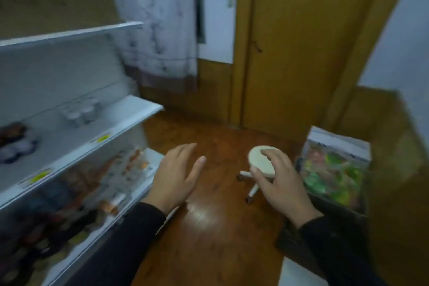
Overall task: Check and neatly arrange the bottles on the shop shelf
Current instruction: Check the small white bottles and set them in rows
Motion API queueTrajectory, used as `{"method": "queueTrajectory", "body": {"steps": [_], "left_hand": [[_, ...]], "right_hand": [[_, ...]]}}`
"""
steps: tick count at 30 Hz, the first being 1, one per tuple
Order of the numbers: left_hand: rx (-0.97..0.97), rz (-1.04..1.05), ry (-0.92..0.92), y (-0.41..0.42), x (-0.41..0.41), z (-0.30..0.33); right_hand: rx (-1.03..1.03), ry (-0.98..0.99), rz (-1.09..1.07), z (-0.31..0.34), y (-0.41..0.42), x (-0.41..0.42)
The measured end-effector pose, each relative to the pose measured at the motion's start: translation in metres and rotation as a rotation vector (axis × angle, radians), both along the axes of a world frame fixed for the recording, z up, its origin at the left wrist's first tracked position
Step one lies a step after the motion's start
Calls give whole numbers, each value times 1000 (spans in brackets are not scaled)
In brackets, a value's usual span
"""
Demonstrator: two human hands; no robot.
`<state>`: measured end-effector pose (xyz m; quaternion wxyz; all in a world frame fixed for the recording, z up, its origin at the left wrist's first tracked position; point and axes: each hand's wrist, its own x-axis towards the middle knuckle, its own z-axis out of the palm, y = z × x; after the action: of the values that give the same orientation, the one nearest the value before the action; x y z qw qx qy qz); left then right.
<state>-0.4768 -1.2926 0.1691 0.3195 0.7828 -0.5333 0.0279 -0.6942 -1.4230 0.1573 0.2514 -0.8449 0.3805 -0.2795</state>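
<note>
While the whole view is smeared by blur, still easy enough to make out both hands out front over the wooden floor. Left hand flat, fingers straight and together, thumb out, holding nothing, just beside the white shelf. Right hand loosely spread, also holding nothing, in front of a small white stool. Bottles crowded on the lower shelf level, too blurry to count. Colourful box off right.
</note>
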Motion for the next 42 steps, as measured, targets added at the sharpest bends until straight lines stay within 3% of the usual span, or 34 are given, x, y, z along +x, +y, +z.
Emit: {"method": "queueTrajectory", "body": {"steps": [9,19,42], "left_hand": [[-49,625,40,276,126,3],[-53,1045,85,532,201,-6],[-62,1524,180,762,296,-20]], "right_hand": [[-32,-2,610,7,169,223],[-44,-32,1029,-4,405,404],[-102,14,1558,-16,703,626]]}}
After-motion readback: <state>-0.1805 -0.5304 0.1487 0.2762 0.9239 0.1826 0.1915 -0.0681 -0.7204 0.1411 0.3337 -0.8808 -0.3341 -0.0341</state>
